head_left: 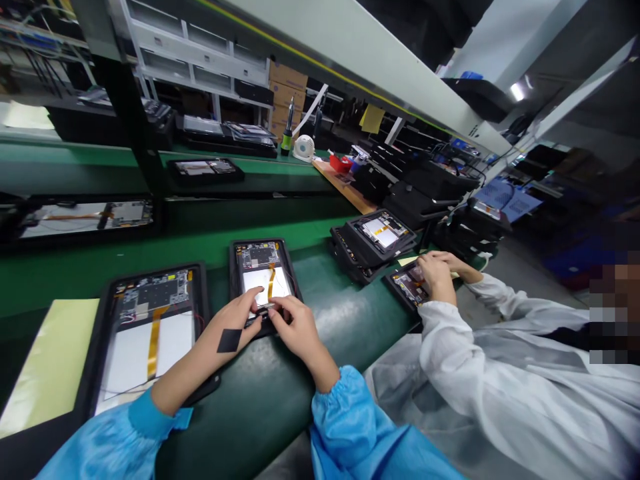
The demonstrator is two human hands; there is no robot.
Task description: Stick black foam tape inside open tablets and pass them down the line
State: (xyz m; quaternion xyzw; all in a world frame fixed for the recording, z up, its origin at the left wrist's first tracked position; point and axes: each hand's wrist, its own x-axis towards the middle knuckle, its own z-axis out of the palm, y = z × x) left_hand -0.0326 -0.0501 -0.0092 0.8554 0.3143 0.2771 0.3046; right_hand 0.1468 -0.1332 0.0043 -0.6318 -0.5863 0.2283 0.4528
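An opened tablet with its back cover off lies on the green conveyor belt, showing a white panel and an orange flex cable. My left hand rests on its near edge, fingers pinched at the bottom of the board; a small black square sticks to the back of this hand. My right hand meets it from the right, fingers curled and pressing on the same near edge. What the fingertips pinch is too small to name. A second opened tablet lies just to the left, under my left forearm.
A yellow sheet lies at the far left. At the right a co-worker in a white coat has both hands on another tablet. Stacked tablets sit beyond. More devices, a small fan and cartons stand behind.
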